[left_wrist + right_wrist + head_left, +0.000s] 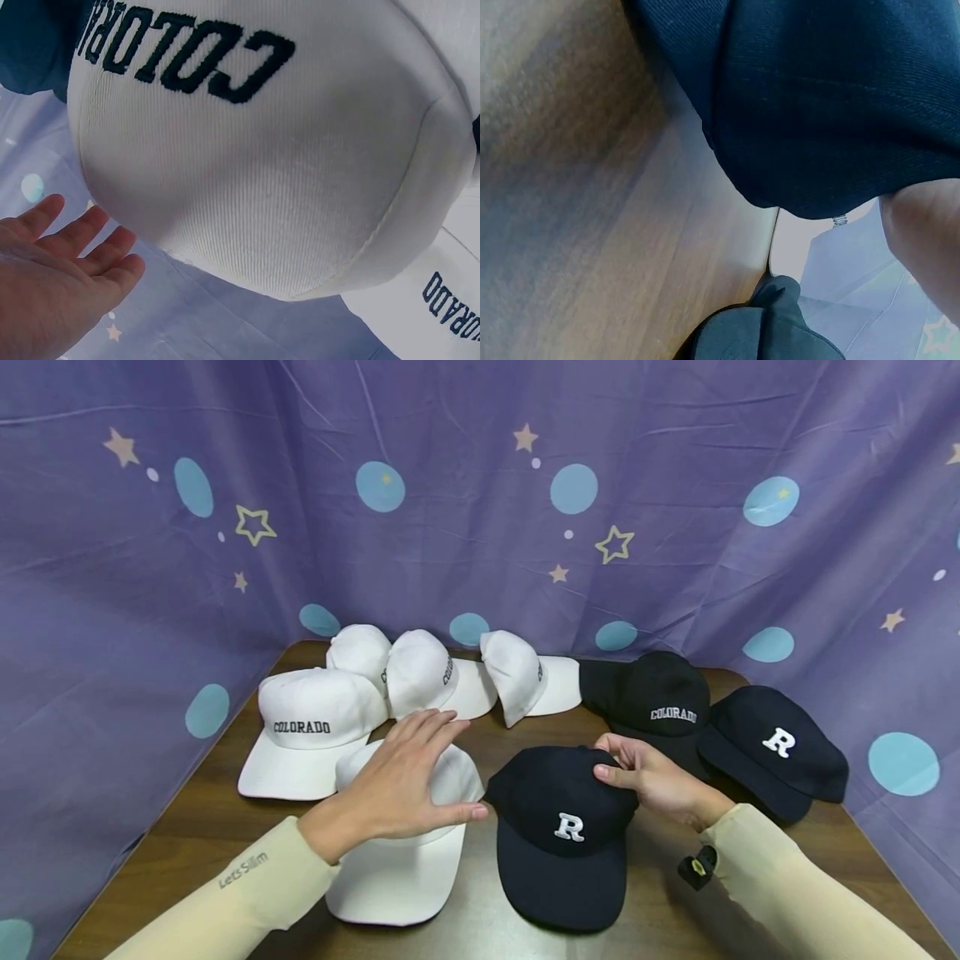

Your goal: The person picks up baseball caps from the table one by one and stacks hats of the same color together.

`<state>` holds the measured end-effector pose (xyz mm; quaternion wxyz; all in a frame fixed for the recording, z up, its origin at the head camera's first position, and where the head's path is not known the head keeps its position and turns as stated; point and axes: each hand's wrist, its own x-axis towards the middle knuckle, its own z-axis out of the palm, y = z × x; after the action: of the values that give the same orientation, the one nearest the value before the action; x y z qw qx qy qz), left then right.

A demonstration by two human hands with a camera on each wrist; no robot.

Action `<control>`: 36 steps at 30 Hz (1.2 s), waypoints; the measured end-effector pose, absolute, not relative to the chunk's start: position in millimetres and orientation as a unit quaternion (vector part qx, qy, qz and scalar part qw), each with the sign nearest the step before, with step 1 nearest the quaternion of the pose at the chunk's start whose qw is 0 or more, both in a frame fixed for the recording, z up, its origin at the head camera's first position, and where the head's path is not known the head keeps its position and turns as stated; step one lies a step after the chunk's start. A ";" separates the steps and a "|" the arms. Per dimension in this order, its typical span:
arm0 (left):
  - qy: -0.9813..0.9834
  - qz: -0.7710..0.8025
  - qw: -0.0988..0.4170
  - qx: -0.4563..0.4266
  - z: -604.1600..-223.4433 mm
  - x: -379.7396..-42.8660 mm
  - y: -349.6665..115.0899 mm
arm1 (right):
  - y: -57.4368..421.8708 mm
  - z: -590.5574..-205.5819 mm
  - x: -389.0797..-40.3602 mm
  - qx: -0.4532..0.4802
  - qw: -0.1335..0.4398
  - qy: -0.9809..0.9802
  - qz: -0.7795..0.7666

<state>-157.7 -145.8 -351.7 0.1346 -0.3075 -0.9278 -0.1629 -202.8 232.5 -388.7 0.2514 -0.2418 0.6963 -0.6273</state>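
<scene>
A navy baseball cap [558,885] with a white R faces the near edge of the table. My right hand [660,781] pinches its crown on the right side, thumb in front. In the right wrist view the cap's dark fabric [817,105] fills the top, with part of a finger [926,240] beside it. My left hand [393,781] is spread over a white baseball cap [401,881], hiding its front lettering in the head view. From the left wrist that cap's crown [262,172] shows COLORADO lettering, and the fingers [112,255] are extended beside it, holding nothing.
Several more white caps [322,718] sit at the left and back of the wooden table [187,843]. A black COLORADO cap [667,685] and another navy R cap [813,743] stand at the back right. A purple patterned curtain [480,527] hangs behind.
</scene>
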 end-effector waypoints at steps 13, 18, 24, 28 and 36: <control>-0.929 -0.163 0.131 -0.306 -352.0 -157.7 -147.0 | 231.3 -390.3 -207.2 -0.230 0.237 0.718 -0.613; -0.928 -0.162 0.131 -0.307 -352.3 -157.9 -147.2 | 232.0 -389.4 -206.1 -0.218 0.221 0.728 -0.611; -0.929 -0.164 0.132 -0.304 -353.6 -157.6 -146.7 | 230.9 -389.7 -206.2 -0.201 0.189 0.757 -0.592; -0.929 -0.167 0.130 -0.302 -353.8 -157.1 -146.6 | 229.8 -388.3 -204.6 -0.173 0.145 0.797 -0.560; -0.929 -0.166 0.130 -0.304 -353.3 -156.8 -146.4 | 231.5 -382.1 -201.3 -0.154 0.055 0.865 -0.475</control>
<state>-156.8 -146.4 -353.3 0.1301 -0.3044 -0.9290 -0.1657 -201.3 231.5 -382.1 0.0552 -0.1542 0.8648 -0.4748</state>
